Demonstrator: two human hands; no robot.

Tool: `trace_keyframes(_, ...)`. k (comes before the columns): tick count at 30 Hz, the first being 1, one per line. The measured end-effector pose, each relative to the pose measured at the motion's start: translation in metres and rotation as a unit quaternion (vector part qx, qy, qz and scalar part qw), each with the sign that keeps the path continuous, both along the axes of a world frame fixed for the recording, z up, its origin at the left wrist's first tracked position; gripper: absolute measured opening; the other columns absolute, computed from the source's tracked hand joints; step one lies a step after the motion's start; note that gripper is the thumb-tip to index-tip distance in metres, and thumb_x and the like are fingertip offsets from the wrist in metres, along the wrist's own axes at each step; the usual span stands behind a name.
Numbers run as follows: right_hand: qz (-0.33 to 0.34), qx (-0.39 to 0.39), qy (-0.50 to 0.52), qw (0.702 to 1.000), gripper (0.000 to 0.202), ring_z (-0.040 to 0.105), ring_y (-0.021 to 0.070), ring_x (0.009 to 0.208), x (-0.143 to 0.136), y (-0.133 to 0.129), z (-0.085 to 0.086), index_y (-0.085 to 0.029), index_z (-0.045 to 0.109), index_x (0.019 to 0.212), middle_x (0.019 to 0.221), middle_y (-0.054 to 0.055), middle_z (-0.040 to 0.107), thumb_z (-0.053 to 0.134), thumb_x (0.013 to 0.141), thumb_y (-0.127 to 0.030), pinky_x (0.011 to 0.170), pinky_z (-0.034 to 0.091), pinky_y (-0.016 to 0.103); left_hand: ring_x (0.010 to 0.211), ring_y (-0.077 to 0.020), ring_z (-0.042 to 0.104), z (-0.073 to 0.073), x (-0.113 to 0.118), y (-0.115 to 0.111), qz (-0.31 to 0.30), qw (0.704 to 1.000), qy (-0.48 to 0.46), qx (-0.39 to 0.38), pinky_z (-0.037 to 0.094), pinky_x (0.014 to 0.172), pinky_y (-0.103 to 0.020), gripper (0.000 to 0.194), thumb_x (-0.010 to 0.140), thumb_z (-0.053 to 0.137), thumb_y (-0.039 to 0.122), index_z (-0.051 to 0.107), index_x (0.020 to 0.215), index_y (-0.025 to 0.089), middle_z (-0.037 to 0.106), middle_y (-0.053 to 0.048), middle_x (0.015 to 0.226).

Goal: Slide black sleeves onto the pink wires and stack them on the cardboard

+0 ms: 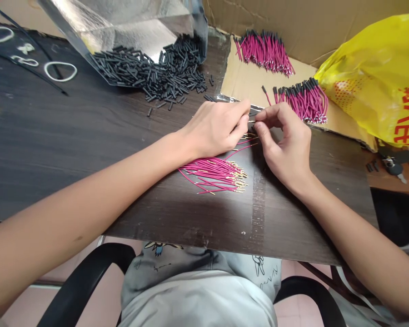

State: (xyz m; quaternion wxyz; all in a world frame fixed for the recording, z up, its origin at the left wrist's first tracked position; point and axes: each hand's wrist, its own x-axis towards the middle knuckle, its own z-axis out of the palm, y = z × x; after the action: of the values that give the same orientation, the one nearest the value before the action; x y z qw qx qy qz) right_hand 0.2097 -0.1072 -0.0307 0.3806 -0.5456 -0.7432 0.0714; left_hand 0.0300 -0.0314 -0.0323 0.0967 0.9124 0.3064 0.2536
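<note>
My left hand (221,125) is closed above the table, its thumb and forefinger pinching a thin wire whose gold tip (251,121) pokes out to the right. Close beside it, my right hand (286,138) has its thumb and forefinger pressed together near that tip; what they hold is too small to make out. Below my left hand lies a bundle of pink wires (214,172) with gold ends pointing right. More loose wires show between the hands. Black sleeves (150,68) spill from an open silvery bag (129,27) at the upper left.
Two bunches of black-capped pink wires, an upper (266,52) and a lower (306,100), lie on cardboard (241,81). A yellow plastic bag (371,72) is at the right, with keys (393,165) below. White bands (60,71) and black ties lie at the left.
</note>
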Motion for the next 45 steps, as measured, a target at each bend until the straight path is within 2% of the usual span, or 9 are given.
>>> trace_keyframes(8, -0.005, -0.004, 0.008, 1.0, 0.029, 0.064, 0.0304, 0.107, 0.003, 0.0, -0.001, -0.027, 0.062, 0.118, 0.113, 0.01, 0.067, 0.039, 0.107, -0.04, 0.093, 0.054, 0.052, 0.083, -0.0244, 0.067, 0.001, -0.001, -0.002, 0.003, 1.0, 0.004, 0.004, 0.045, 0.075, -0.038, 0.029, 0.101, 0.031, 0.032, 0.058, 0.105, 0.021, 0.065, -0.006, 0.085)
trace_keyframes(16, 0.038, -0.047, 0.058, 0.996, 0.042, 0.07, 0.0249, 0.086, 0.005, 0.006, -0.008, -0.025, 0.06, 0.123, 0.102, 0.008, 0.07, 0.035, 0.107, -0.054, 0.075, 0.059, 0.042, 0.078, -0.0216, 0.065, -0.001, -0.002, 0.0, -0.009, 1.0, 0.0, 0.014, 0.044, 0.071, -0.035, 0.031, 0.103, 0.029, 0.034, 0.057, 0.105, 0.021, 0.066, -0.006, 0.083)
trace_keyframes(21, 0.043, -0.044, 0.094, 0.994, 0.041, 0.071, 0.024, 0.081, 0.004, 0.008, -0.009, -0.024, 0.061, 0.12, 0.097, 0.007, 0.07, 0.039, 0.106, -0.055, 0.073, 0.06, 0.041, 0.08, -0.0216, 0.066, 0.001, -0.002, -0.001, -0.006, 1.0, 0.017, 0.001, 0.045, 0.075, -0.035, 0.03, 0.104, 0.028, 0.034, 0.055, 0.108, 0.02, 0.066, -0.007, 0.086)
trace_keyframes(25, 0.032, -0.026, 0.114, 0.993, 0.039, 0.071, 0.0234, 0.078, 0.004, 0.008, -0.008, -0.026, 0.061, 0.119, 0.093, 0.006, 0.07, 0.039, 0.106, -0.055, 0.069, 0.06, 0.04, 0.077, -0.0238, 0.067, 0.002, -0.001, -0.001, 0.003, 1.0, 0.021, 0.011, 0.044, 0.072, -0.036, 0.032, 0.103, 0.029, 0.033, 0.056, 0.109, 0.018, 0.067, -0.008, 0.084)
trace_keyframes(30, 0.033, -0.027, 0.113, 0.993, 0.042, 0.071, 0.0253, 0.083, 0.004, 0.007, -0.007, -0.026, 0.061, 0.121, 0.095, 0.007, 0.071, 0.037, 0.106, -0.056, 0.071, 0.061, 0.043, 0.081, -0.0248, 0.068, 0.001, -0.001, 0.0, -0.005, 1.0, -0.001, -0.004, 0.047, 0.077, -0.036, 0.035, 0.104, 0.027, 0.035, 0.057, 0.11, 0.017, 0.067, -0.008, 0.084)
trace_keyframes(36, 0.042, -0.052, 0.145, 0.987, 0.038, 0.072, 0.0255, 0.086, 0.005, 0.007, -0.008, -0.025, 0.062, 0.117, 0.095, 0.006, 0.071, 0.044, 0.105, -0.056, 0.073, 0.061, 0.042, 0.082, -0.0244, 0.068, 0.002, -0.002, -0.001, -0.002, 1.0, 0.001, 0.018, 0.047, 0.074, -0.033, 0.04, 0.105, 0.025, 0.037, 0.058, 0.113, 0.016, 0.068, -0.01, 0.086)
trace_keyframes(45, 0.058, -0.041, 0.23, 0.971, 0.032, 0.07, 0.0191, 0.072, 0.003, 0.007, -0.007, -0.026, 0.066, 0.106, 0.087, 0.002, 0.069, 0.058, 0.099, -0.057, 0.066, 0.062, 0.034, 0.087, -0.0262, 0.069, 0.005, -0.003, -0.002, -0.002, 1.0, 0.019, 0.004, 0.048, 0.078, -0.034, 0.042, 0.104, 0.023, 0.037, 0.057, 0.117, 0.015, 0.07, -0.011, 0.09)
